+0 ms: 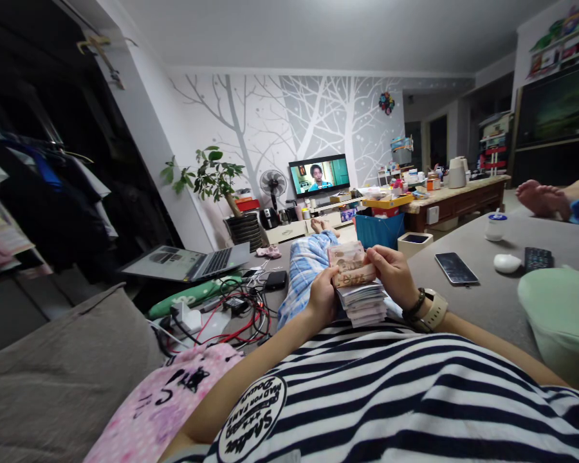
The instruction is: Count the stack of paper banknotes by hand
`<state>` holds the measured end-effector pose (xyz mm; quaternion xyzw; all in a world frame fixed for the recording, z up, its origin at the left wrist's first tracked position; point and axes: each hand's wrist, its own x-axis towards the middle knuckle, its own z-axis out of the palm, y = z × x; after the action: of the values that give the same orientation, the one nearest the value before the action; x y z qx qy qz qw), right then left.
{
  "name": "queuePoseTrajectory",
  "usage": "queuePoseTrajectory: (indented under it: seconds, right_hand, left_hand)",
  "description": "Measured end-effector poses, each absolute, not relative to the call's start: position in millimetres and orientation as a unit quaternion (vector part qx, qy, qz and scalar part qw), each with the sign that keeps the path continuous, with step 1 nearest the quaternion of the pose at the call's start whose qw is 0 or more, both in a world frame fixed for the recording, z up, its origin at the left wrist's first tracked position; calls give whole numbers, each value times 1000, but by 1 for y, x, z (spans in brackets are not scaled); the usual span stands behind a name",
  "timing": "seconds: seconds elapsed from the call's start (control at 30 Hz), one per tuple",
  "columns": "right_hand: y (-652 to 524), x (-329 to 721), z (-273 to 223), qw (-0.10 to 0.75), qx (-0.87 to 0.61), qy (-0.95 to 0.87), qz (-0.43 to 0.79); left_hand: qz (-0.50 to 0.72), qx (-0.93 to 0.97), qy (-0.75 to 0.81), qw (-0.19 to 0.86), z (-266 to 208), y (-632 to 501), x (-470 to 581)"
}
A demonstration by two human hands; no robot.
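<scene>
So, banknotes pinched between left hand and right hand.
Long edge runs hand to hand, paper stack just below.

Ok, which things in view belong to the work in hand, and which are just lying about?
In use:
- banknotes, held by the left hand and right hand
- stacked paper just below them

Lying about:
- phone
- remote control
- laptop
- tangled cables
</scene>
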<state>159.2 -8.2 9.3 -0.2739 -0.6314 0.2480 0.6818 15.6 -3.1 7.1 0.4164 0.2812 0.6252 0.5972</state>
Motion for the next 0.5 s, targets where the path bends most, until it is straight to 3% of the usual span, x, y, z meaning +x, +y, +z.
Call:
queuePoseTrajectory:
  seconds: [0.2,0.5]
  right_hand:
    - [-10,158,12,662,-258,-615,342]
    - [5,162,8,678,-327,-604,263]
  left_hand:
    - [626,411,289,596,6,-1,15]
    - [613,413,276,615,5,-2,15]
